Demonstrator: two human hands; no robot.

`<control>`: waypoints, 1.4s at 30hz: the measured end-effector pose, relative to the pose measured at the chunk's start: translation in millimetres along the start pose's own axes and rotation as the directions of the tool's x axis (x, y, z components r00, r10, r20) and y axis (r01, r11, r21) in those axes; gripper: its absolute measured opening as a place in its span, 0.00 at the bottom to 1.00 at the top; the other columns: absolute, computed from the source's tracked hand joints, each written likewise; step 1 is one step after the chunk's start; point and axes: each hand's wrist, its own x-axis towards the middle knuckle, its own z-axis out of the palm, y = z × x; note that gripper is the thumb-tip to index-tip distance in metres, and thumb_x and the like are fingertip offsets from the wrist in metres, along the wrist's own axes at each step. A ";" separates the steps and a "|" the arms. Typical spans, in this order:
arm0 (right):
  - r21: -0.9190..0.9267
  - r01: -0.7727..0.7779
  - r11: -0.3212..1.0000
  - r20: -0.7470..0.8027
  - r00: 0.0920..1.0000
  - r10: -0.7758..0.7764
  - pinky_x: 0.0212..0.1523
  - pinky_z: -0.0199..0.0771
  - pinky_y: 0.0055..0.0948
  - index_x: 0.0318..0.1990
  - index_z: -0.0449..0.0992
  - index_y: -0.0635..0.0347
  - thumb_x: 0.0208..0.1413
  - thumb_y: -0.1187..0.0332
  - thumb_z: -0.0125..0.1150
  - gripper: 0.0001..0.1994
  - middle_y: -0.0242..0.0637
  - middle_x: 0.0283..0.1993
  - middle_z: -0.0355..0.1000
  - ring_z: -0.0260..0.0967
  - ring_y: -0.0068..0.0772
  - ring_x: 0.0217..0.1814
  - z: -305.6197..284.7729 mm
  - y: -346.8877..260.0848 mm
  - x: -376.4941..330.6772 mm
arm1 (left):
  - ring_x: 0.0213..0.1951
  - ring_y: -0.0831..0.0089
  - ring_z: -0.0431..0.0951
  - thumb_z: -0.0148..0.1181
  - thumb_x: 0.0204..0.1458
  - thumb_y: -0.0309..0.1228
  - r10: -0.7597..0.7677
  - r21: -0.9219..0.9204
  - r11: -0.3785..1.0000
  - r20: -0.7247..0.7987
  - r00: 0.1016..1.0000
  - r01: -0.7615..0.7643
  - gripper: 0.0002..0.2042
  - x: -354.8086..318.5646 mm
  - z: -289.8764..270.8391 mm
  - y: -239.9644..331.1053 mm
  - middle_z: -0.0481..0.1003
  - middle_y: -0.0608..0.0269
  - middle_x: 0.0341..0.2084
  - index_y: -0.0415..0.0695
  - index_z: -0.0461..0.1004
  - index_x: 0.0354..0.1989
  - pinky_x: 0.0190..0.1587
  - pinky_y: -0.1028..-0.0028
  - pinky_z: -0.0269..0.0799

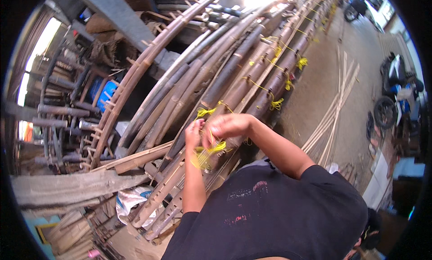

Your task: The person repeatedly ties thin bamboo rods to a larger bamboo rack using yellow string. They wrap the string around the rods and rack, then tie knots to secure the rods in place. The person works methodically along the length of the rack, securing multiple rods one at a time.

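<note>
The left hand (pixel 194 133) and the right hand (pixel 227 126) are close together over the long bamboo poles (pixel 234 75), and both pinch a loose bunch of yellow string (pixel 208 151) that hangs between them just above the poles. The string looks light, soft and thin, so I think it is best held near its ends with the fingertips and pulled tight. The poles look stiff and heavy, with more yellow knots (pixel 275 104) tied further along them.
</note>
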 end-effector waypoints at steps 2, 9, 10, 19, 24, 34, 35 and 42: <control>-0.037 -0.303 0.952 0.023 0.952 0.304 0.54 0.71 0.32 0.41 0.78 0.66 0.71 0.57 0.47 0.20 0.40 0.44 0.77 0.74 0.32 0.47 21.0 -11.7 -66.3 | 0.29 0.80 0.75 0.50 0.67 0.38 -0.174 -0.005 0.985 0.001 0.985 0.174 0.16 -7.6 28.4 44.0 0.77 0.64 0.28 0.36 0.76 0.48 0.38 0.78 0.73; -0.258 -0.919 0.298 -0.884 0.349 0.311 0.54 0.72 0.39 0.45 0.80 0.60 0.60 0.55 0.60 0.17 0.50 0.44 0.78 0.76 0.47 0.50 27.6 55.8 -243.1 | 0.23 0.84 0.67 0.49 0.68 0.40 -0.253 -0.212 0.953 -0.165 0.953 0.216 0.17 6.3 7.5 29.1 0.64 0.74 0.19 0.38 0.74 0.51 0.38 0.71 0.79; -0.168 -0.953 0.253 -0.959 0.218 0.181 0.55 0.71 0.42 0.49 0.79 0.59 0.56 0.54 0.64 0.20 0.54 0.45 0.77 0.74 0.52 0.51 15.5 47.3 -252.1 | 0.23 0.84 0.67 0.50 0.67 0.39 -0.256 -0.214 0.953 -0.186 0.949 0.215 0.16 7.2 5.7 28.5 0.65 0.74 0.20 0.38 0.75 0.50 0.37 0.72 0.79; -0.087 -0.994 0.068 -0.842 0.037 -0.538 0.48 0.70 0.48 0.38 0.78 0.60 0.52 0.62 0.62 0.11 0.50 0.46 0.68 0.67 0.51 0.53 -100.2 65.6 -251.0 | 0.24 0.76 0.73 0.53 0.65 0.39 -0.184 0.118 0.966 -0.314 0.932 0.231 0.15 16.1 13.8 19.1 0.70 0.70 0.23 0.42 0.78 0.49 0.26 0.76 0.67; -0.100 -0.983 -0.155 -0.978 0.125 -0.165 0.48 0.64 0.54 0.35 0.83 0.54 0.55 0.62 0.54 0.11 0.42 0.40 0.80 0.77 0.43 0.46 -121.7 66.6 -274.4 | 0.25 0.77 0.72 0.56 0.63 0.36 -0.213 0.002 0.972 -0.414 0.885 0.235 0.12 0.0 13.5 23.4 0.72 0.68 0.24 0.42 0.79 0.45 0.26 0.74 0.71; -0.198 -0.914 0.355 -0.771 0.369 0.519 0.58 0.72 0.47 0.59 0.71 0.70 0.45 0.36 0.68 0.45 0.52 0.59 0.72 0.70 0.46 0.60 -201.3 70.3 -390.7 | 0.31 0.80 0.70 0.61 0.59 0.43 -0.284 -0.119 0.940 -0.795 0.537 0.320 0.13 -39.7 50.2 74.1 0.71 0.74 0.27 0.49 0.76 0.45 0.33 0.73 0.69; -0.040 -0.796 0.605 -0.831 0.362 0.422 0.61 0.70 0.45 0.66 0.54 0.71 0.45 0.34 0.68 0.54 0.56 0.62 0.67 0.68 0.47 0.63 -190.2 54.9 -395.2 | 0.30 0.80 0.70 0.61 0.59 0.40 -0.235 -0.078 0.943 -0.844 0.483 0.323 0.14 -52.8 56.0 70.3 0.70 0.74 0.28 0.50 0.76 0.51 0.33 0.72 0.69; -0.253 -0.453 0.855 -0.964 0.197 -0.181 0.44 0.71 0.42 0.45 0.70 0.64 0.70 0.50 0.45 0.22 0.48 0.41 0.74 0.72 0.44 0.38 -203.5 4.4 -369.9 | 0.26 0.83 0.67 0.60 0.59 0.36 0.104 0.278 0.912 -0.868 0.485 0.301 0.15 -49.0 102.8 40.4 0.68 0.72 0.25 0.47 0.75 0.52 0.28 0.76 0.66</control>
